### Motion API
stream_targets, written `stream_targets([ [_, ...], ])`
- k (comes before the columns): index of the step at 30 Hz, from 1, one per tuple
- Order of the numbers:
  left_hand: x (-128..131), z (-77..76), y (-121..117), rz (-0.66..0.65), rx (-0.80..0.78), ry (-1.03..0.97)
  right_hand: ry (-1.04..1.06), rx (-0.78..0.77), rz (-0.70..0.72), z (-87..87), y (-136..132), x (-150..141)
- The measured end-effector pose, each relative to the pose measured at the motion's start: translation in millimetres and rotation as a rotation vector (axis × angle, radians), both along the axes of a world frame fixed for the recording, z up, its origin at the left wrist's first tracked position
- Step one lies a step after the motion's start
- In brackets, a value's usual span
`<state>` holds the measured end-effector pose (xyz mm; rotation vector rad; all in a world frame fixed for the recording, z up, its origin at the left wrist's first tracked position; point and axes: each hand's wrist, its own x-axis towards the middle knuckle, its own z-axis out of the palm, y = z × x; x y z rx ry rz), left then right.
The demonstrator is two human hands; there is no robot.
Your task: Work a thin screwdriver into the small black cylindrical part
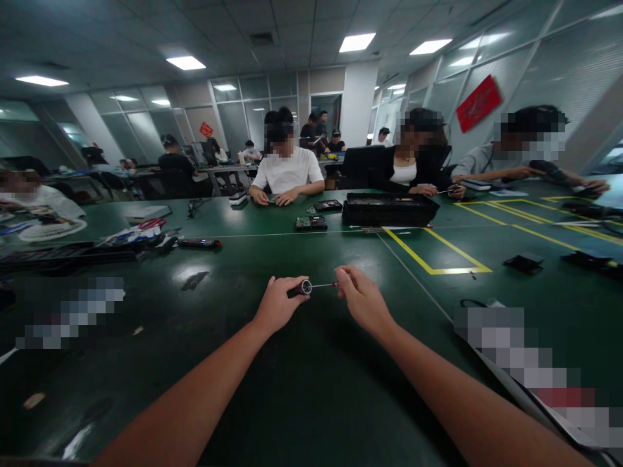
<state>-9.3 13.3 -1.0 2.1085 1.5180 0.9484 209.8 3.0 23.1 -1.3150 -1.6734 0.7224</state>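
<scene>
My left hand (278, 306) pinches a small dark cylindrical part (305, 287) between thumb and fingers; its round end has a pale rim and faces me. In my right hand (363, 299) is a thin screwdriver (323, 285) with a reddish handle, mostly covered by my fingers. Its metal shaft lies nearly level and points left, with the tip at the part's round end. Whether the tip sits inside or just touches the rim, I cannot tell. Both hands are above the green tabletop (302, 395).
Across the table stands a long black bin (389, 210), with a circuit-board device (311, 223) beside it. A dark screwdriver-like tool (199, 243) and cluttered tools (141, 235) lie left. A blurred sheet (516, 363) is at right. Several people sit opposite, one in white (292, 170).
</scene>
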Motion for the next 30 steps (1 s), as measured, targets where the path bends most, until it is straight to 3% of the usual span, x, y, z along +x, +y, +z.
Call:
stream_targets([
  [16,1.1,-0.5,0.0,0.005,-0.002,0.031,0.036,-0.023,-0.018,-2.0,1.9,-2.1],
  [21,0.8,-1.1,0.7,-0.012,-0.003,0.040,0.102,0.044,0.008,-2.7,0.9,-2.9],
  [30,2.2,-0.1,-1.3,-0.028,-0.003,0.045,0.035,0.019,-0.027,0.6,0.8,-1.5],
])
